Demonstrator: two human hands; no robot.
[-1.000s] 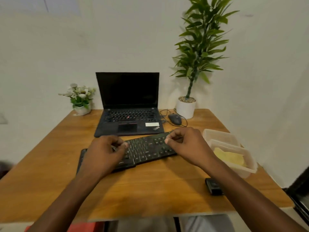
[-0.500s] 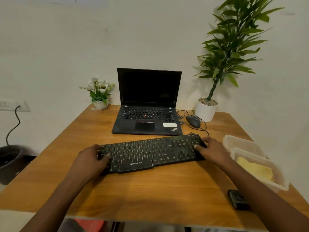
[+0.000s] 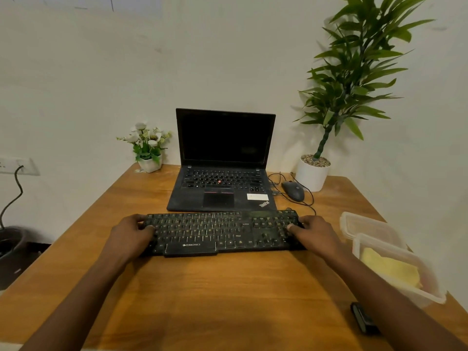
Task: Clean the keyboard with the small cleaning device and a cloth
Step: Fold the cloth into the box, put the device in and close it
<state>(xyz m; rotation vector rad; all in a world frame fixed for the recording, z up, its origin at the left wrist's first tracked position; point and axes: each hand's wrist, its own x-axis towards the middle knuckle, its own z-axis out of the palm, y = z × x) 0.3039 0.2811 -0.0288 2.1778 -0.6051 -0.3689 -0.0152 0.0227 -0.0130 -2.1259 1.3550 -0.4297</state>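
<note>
A dusty black keyboard [image 3: 222, 233] lies flat on the wooden table [image 3: 228, 287], squared up in front of the laptop. My left hand [image 3: 131, 235] grips its left end and my right hand [image 3: 315, 233] grips its right end, thumbs on the keys. A yellow cloth [image 3: 390, 268] lies inside a clear plastic tub [image 3: 430, 287] at the right edge. A small black device [image 3: 363, 317] rests on the table near my right forearm, partly hidden by it.
An open black laptop [image 3: 222, 178] stands behind the keyboard. A wired mouse [image 3: 293, 190] and a tall potted plant [image 3: 314, 174] are at the back right, a small flower pot [image 3: 150, 163] at the back left. A tub lid [image 3: 367, 226] lies beside the tub.
The keyboard has turned from a slant to straight in front of the laptop. Both hands have slid from over the keys to its two ends. The camera view has shifted left.
</note>
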